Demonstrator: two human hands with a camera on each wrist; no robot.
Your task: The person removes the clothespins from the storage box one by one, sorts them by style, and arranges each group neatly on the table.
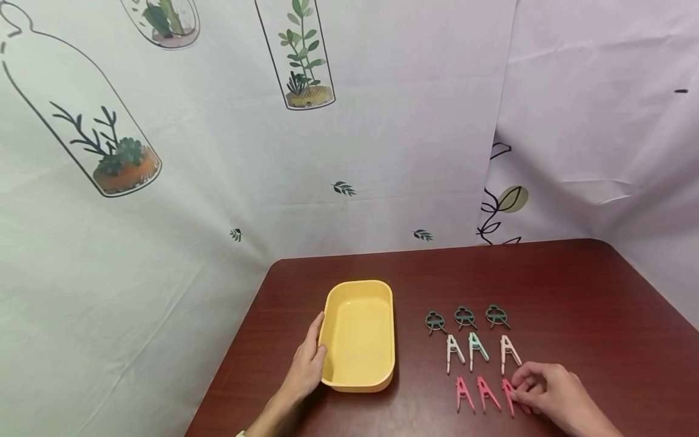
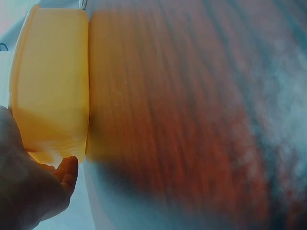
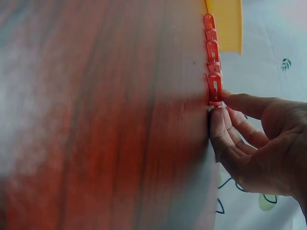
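Note:
A yellow rectangular tub [image 1: 357, 337] stands on the table, and my left hand [image 1: 304, 367] grips its left side, thumb over the rim. The left wrist view shows fingertips [image 2: 70, 165] against the tub's outer wall. At the lower right my right hand [image 1: 554, 391] pinches the rightmost pink clothespin [image 1: 508, 393] between thumb and fingers; it still lies in its row. To its left lie two more pink clothespins, a middle one [image 1: 488, 394] and a left one [image 1: 464, 393]. In the right wrist view the pinched clothespin [image 3: 214, 88] appears red, at the fingertips.
Behind the pink row lie a white clothespin [image 1: 454, 353], a mint one [image 1: 477, 350] and a cream one [image 1: 509, 353]. Further back are three dark green round clips, the middle one [image 1: 464, 317] among them. The dark red table [image 1: 426, 273] meets a patterned cloth [image 1: 382, 170].

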